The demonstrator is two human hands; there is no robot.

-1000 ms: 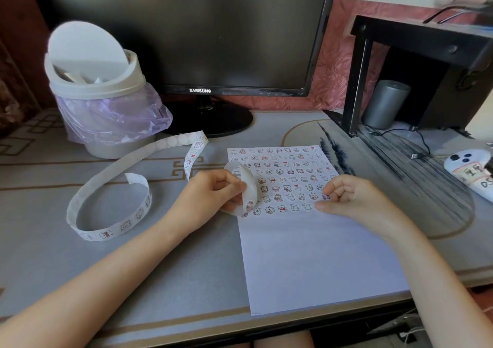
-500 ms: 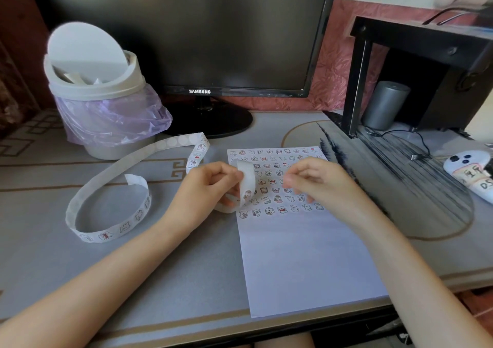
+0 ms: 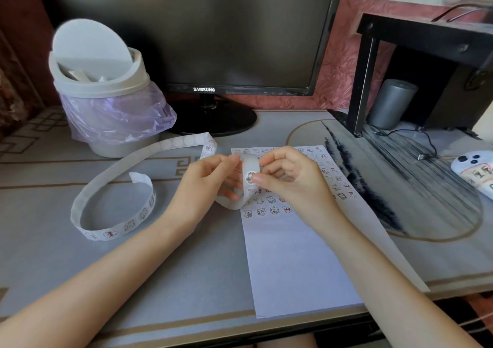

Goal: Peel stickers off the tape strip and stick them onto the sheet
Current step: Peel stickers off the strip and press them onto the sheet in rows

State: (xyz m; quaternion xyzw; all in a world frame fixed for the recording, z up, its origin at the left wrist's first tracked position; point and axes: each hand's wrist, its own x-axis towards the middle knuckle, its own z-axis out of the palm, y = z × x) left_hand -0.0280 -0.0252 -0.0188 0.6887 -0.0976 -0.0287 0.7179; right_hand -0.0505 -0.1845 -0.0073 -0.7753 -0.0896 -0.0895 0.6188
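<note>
Tape strip (image 3: 170, 143) is looped up off the table (image 3: 133, 281) between both our hands, right over the far part of the sheet (image 3: 293, 262). Our left hand (image 3: 208, 185) pinches the loop from the left, thumb on top and fingers curled underneath. Our right hand (image 3: 290, 182) is tucked right up against it, fingers curled, thumb tip on a little cartoon sticker (image 3: 250, 176) on the strip's face. We honestly can't tell if its edge has lifted off the backing. The strip's long tail trails left across the table in a big loose ring, with a few stickers showing along its near side. The sheet lies flat in front of us, far half covered in rows of stuck-on stickers, near half plain paper. Behind it sit a lidded bin (image 3: 106, 86) with a purple bag and a Samsung monitor (image 3: 213, 27). A phone (image 3: 474, 169) lies off to the right.
</note>
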